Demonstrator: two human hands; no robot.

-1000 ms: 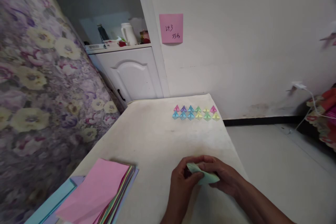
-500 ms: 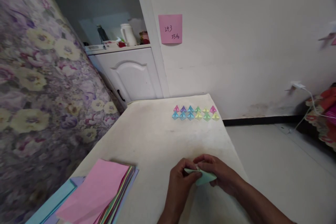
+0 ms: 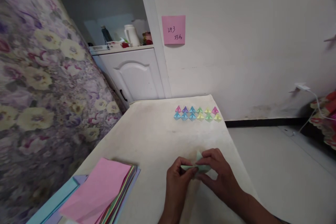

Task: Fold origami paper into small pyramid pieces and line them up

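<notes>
Pale green folded paper (image 3: 203, 168) is held between both hands above the near part of the cloth-covered table (image 3: 154, 140). My left hand (image 3: 179, 176) pinches its left end between thumb and fingers. My right hand (image 3: 219, 168) grips the right side, where one pointed flap stands up by the fingertips. Part of the paper is hidden behind the fingers. Beyond the hands, small folded paper pieces (image 3: 192, 115) in pink, purple, blue, green and yellow lie in two rows near the table's far right corner.
A stack of coloured paper (image 3: 101, 185), pink on top, lies at the table's near left, beside light blue sheets (image 3: 57, 197). A floral curtain (image 3: 52, 94) hangs along the left. Behind stand a white cabinet (image 3: 136, 77) and a wall with a pink note (image 3: 173, 29).
The green paper has been turned and a flap now stands up from it. My right hand has shifted its grip and opened away from the left. The view has swung slightly left.
</notes>
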